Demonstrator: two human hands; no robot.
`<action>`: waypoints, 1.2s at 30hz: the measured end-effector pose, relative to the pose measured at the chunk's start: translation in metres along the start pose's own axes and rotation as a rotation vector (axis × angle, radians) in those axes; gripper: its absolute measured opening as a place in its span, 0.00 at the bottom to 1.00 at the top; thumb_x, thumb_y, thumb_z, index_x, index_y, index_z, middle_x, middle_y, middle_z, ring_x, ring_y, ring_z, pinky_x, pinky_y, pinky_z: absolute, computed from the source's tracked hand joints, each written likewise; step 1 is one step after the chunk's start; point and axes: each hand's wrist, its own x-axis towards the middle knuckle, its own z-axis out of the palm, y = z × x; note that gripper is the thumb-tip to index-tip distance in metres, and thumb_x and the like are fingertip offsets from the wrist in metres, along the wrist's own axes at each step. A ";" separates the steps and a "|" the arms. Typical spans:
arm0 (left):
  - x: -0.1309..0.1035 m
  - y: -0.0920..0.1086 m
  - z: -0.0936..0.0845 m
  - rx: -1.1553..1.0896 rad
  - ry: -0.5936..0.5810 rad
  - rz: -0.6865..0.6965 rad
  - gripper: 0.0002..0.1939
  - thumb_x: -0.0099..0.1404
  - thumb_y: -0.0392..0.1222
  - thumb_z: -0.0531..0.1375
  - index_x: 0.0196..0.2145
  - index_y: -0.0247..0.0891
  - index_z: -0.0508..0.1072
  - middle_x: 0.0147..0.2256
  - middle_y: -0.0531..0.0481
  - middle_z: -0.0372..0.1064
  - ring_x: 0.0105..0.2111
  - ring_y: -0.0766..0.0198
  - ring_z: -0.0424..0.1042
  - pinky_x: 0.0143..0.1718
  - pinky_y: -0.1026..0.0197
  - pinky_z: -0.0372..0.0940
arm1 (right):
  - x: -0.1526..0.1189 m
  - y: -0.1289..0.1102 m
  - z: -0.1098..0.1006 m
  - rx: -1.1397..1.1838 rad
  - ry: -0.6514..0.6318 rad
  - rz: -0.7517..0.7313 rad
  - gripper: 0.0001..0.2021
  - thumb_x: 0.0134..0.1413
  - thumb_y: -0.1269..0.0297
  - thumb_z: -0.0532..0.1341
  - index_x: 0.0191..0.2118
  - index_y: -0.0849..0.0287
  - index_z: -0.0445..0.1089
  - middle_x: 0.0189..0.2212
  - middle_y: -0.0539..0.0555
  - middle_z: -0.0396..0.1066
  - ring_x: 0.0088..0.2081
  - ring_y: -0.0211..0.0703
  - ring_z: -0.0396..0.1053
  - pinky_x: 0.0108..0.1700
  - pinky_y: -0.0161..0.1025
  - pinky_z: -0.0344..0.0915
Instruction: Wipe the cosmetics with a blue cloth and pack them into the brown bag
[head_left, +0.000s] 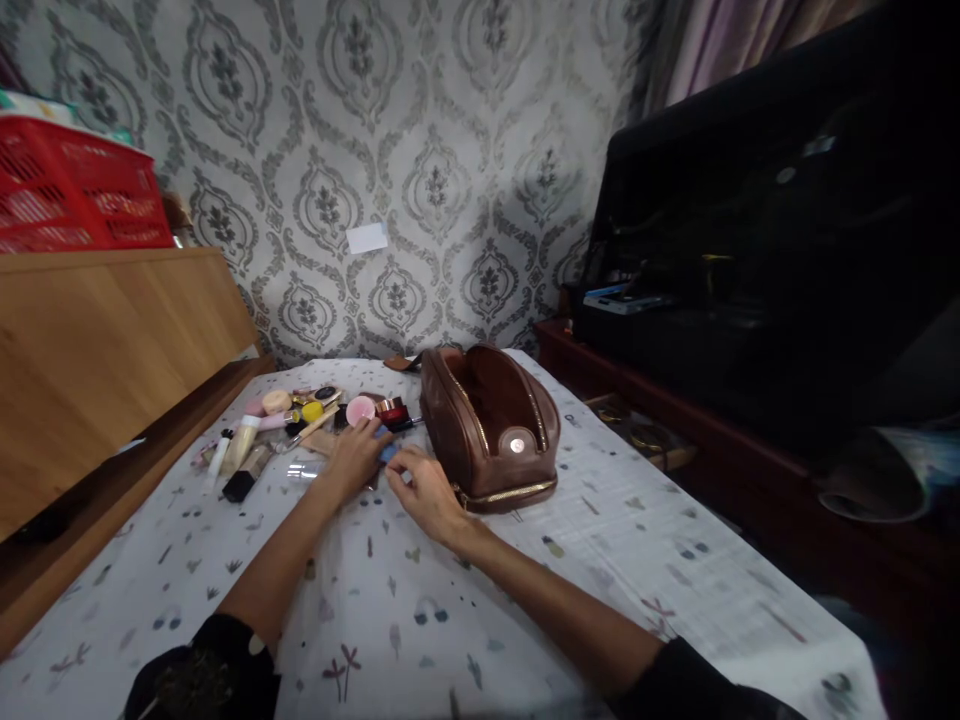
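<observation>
The small blue thing (388,447) lies between my hands, just left of the bag; it's too blurred to name, but I'd guess it light and perhaps soft, best taken by its edges with a gentle pinch. My left hand (355,458) has its fingers bent close together against it; my right hand (429,492) curls thumb and forefinger at its near side, and I can't tell whether either pinches it. The pink jar (361,409) beside my left fingers looks smooth, maybe slippery; the open brown bag (491,470) seems supple, easiest gripped by its sides.
</observation>
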 end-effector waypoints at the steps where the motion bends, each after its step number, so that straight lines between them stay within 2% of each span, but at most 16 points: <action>1: -0.004 -0.006 0.001 0.039 0.011 -0.051 0.19 0.63 0.33 0.55 0.51 0.40 0.72 0.50 0.38 0.68 0.52 0.47 0.65 0.48 0.49 0.64 | -0.002 0.005 0.003 0.002 -0.014 0.023 0.07 0.57 0.74 0.58 0.29 0.58 0.68 0.30 0.50 0.67 0.32 0.38 0.67 0.33 0.32 0.61; 4: -0.015 -0.028 0.003 0.115 0.053 -0.177 0.20 0.62 0.30 0.53 0.51 0.39 0.72 0.48 0.37 0.69 0.51 0.46 0.65 0.49 0.47 0.62 | -0.009 0.018 0.006 -0.007 -0.039 0.076 0.08 0.56 0.75 0.58 0.27 0.59 0.68 0.29 0.50 0.66 0.31 0.38 0.66 0.33 0.33 0.60; 8: -0.020 -0.047 -0.002 0.204 0.044 -0.227 0.19 0.62 0.29 0.52 0.48 0.38 0.74 0.50 0.36 0.69 0.52 0.44 0.65 0.50 0.46 0.60 | -0.016 0.026 0.007 -0.014 -0.040 0.103 0.08 0.55 0.76 0.58 0.27 0.59 0.68 0.27 0.49 0.66 0.30 0.37 0.65 0.35 0.34 0.60; 13: -0.003 -0.051 -0.015 0.226 0.009 -0.372 0.18 0.62 0.34 0.54 0.49 0.36 0.72 0.51 0.34 0.68 0.53 0.41 0.64 0.51 0.44 0.58 | -0.020 0.026 0.006 -0.015 -0.057 0.100 0.08 0.55 0.76 0.59 0.27 0.59 0.69 0.28 0.50 0.67 0.30 0.37 0.65 0.35 0.34 0.60; 17: 0.016 -0.058 -0.028 0.217 0.010 -0.495 0.18 0.64 0.34 0.50 0.48 0.30 0.73 0.46 0.29 0.70 0.49 0.38 0.66 0.47 0.42 0.59 | -0.021 0.024 0.005 -0.023 -0.056 0.100 0.08 0.54 0.77 0.59 0.27 0.59 0.69 0.28 0.50 0.67 0.30 0.37 0.65 0.35 0.34 0.60; 21: 0.029 -0.074 -0.044 0.230 0.031 -0.533 0.19 0.65 0.34 0.48 0.49 0.31 0.71 0.48 0.29 0.69 0.51 0.39 0.66 0.48 0.43 0.58 | -0.021 0.025 0.005 -0.029 -0.054 0.096 0.08 0.55 0.76 0.58 0.28 0.59 0.70 0.29 0.50 0.67 0.31 0.38 0.65 0.36 0.34 0.61; 24: 0.030 -0.092 -0.056 0.229 0.059 -0.581 0.20 0.68 0.34 0.45 0.52 0.32 0.69 0.52 0.31 0.67 0.54 0.41 0.64 0.49 0.45 0.59 | -0.022 0.026 0.004 -0.031 -0.060 0.089 0.08 0.56 0.75 0.58 0.29 0.59 0.70 0.29 0.51 0.67 0.31 0.38 0.66 0.37 0.34 0.61; 27: 0.017 -0.117 -0.062 0.211 0.071 -0.729 0.20 0.68 0.35 0.46 0.53 0.32 0.68 0.51 0.30 0.67 0.50 0.41 0.68 0.45 0.47 0.62 | -0.021 0.026 0.003 -0.033 -0.072 0.080 0.08 0.56 0.76 0.58 0.29 0.60 0.70 0.29 0.51 0.67 0.31 0.38 0.66 0.36 0.34 0.61; 31: -0.025 -0.148 -0.059 0.178 0.049 -0.953 0.20 0.66 0.35 0.48 0.52 0.29 0.69 0.48 0.26 0.69 0.45 0.38 0.72 0.39 0.47 0.65 | -0.020 0.026 0.004 -0.025 -0.088 0.065 0.09 0.56 0.76 0.57 0.29 0.59 0.70 0.29 0.51 0.67 0.31 0.38 0.66 0.37 0.34 0.61; 33: -0.049 -0.156 -0.053 0.151 0.016 -0.997 0.19 0.64 0.36 0.50 0.50 0.29 0.71 0.44 0.26 0.71 0.43 0.38 0.73 0.37 0.48 0.65 | -0.020 0.026 0.004 -0.019 -0.096 0.060 0.08 0.56 0.76 0.57 0.29 0.59 0.70 0.29 0.51 0.68 0.31 0.39 0.66 0.37 0.35 0.61; 36: -0.072 -0.153 -0.043 0.131 0.011 -0.982 0.19 0.63 0.35 0.50 0.49 0.30 0.72 0.44 0.27 0.72 0.45 0.38 0.71 0.41 0.45 0.64 | -0.019 0.026 0.006 -0.015 -0.103 0.058 0.08 0.56 0.76 0.57 0.29 0.60 0.71 0.29 0.52 0.68 0.31 0.39 0.65 0.37 0.35 0.61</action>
